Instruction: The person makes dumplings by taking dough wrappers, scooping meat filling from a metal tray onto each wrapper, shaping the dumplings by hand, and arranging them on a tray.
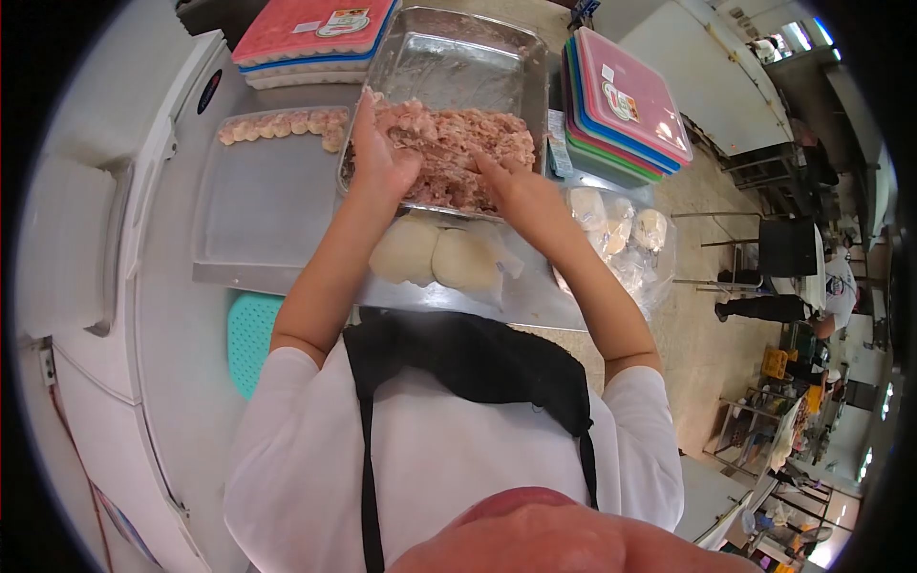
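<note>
A metal tray (458,72) holds a mound of raw minced meat (468,143) in its near half. My left hand (384,162) is at the left side of the mound, fingers stretched away from me and thumb apart, touching the meat. At the mound's near right edge, my right hand (523,196) has its fingers bent, with fingertips against the meat. Whether those fingers hold anything is hidden. Two stacks of round pale dough wrappers (463,256) lie in front of the tray, close to my body.
To the left, a lidless plastic tray (258,210) carries a row of filled dumplings (287,124). Stacked boxes with a red lid (306,29) and a pink lid (635,95) flank the metal tray. Bagged wrappers (621,229) lie at right. Another person (839,291) is farther off.
</note>
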The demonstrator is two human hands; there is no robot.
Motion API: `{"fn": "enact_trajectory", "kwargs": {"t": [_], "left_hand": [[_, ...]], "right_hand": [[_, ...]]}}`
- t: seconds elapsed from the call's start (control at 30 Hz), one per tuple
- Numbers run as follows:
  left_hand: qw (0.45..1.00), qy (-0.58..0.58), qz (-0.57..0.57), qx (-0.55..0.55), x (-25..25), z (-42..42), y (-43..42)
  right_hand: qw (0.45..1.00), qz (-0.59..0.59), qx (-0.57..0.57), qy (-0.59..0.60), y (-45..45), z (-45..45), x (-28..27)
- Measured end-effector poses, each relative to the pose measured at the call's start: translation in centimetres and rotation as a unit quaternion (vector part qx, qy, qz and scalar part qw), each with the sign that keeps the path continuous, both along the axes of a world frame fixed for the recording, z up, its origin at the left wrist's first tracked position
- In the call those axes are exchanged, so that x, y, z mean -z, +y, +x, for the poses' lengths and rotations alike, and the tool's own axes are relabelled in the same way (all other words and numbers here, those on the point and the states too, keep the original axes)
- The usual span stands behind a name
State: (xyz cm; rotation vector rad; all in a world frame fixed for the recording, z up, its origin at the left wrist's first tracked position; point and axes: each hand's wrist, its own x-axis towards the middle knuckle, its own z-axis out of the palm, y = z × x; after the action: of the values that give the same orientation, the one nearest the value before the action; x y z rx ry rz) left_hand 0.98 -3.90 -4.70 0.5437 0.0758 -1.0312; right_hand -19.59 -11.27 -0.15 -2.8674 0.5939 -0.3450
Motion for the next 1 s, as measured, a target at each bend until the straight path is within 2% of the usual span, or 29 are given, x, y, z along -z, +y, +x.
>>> {"fn": "enact_trajectory", "kwargs": {"t": [0.1,0.13,0.2,0.23,0.3,0.33,0.4,0.5,0.6,0.7,0.73,0.77,0.87,0.97,1.0], "left_hand": [[0.994,0.099,-0.036,-0.03,0.9,0.4,-0.1],[0.998,0.005,-0.055,0.012,0.5,-0.1,0.0],[0.974,-0.182,-0.093,0.095,-1.0,-1.5,0.7],[0.946,-0.313,-0.049,0.073,-1.6,-2.2,0.9],[0.832,-0.552,0.042,0.025,-2.9,-3.2,1.0],[0.777,-0.627,0.057,0.012,-3.6,-3.5,1.1],[0.643,-0.761,0.085,-0.012,-4.9,-3.8,1.1],[0.661,-0.728,0.041,0.178,-5.1,-2.3,1.0],[0.571,-0.784,0.092,0.227,-6.3,-2.5,1.1],[0.506,-0.831,0.138,0.187,-3.3,-2.1,0.4],[0.52,-0.819,0.168,0.176,-2.5,-2.1,0.4],[0.534,-0.806,0.198,0.162,-1.8,-1.9,0.4],[0.544,-0.78,0.276,0.137,0.0,-1.3,0.4],[0.525,-0.769,0.315,0.185,-1.0,-1.0,0.0],[0.515,-0.766,0.322,0.211,-1.5,-0.9,-0.1]], "right_hand": [[0.992,0.034,-0.082,-0.085,-2.9,-2.0,-1.5],[0.987,0.114,-0.045,-0.107,-3.4,-2.5,-1.5],[0.952,0.27,0.029,-0.144,-4.2,-3.4,-1.6],[0.928,0.357,0.062,-0.09,-4.5,-3.9,-2.1],[0.903,0.425,0.024,-0.061,-5.0,-4.6,-3.1],[0.887,0.459,0.004,-0.044,-5.1,-5.0,-3.5],[0.895,0.443,-0.021,-0.041,-5.3,-6.1,-4.1],[0.923,0.375,-0.079,-0.048,-5.5,-6.1,-3.2],[0.927,0.354,-0.119,-0.044,-6.7,-6.1,-0.2],[0.942,0.309,-0.125,-0.026,-9.2,-5.5,0.6],[0.951,0.284,-0.124,-0.019,-9.9,-5.6,0.6],[0.973,0.195,-0.12,-0.017,-10.3,-5.7,0.6],[0.976,0.141,-0.055,-0.156,-7.0,-5.5,0.2],[0.981,0.154,-0.048,-0.106,-6.5,-4.1,3.6],[0.989,0.144,-0.02,-0.04,-6.9,-4.5,4.1]]}}
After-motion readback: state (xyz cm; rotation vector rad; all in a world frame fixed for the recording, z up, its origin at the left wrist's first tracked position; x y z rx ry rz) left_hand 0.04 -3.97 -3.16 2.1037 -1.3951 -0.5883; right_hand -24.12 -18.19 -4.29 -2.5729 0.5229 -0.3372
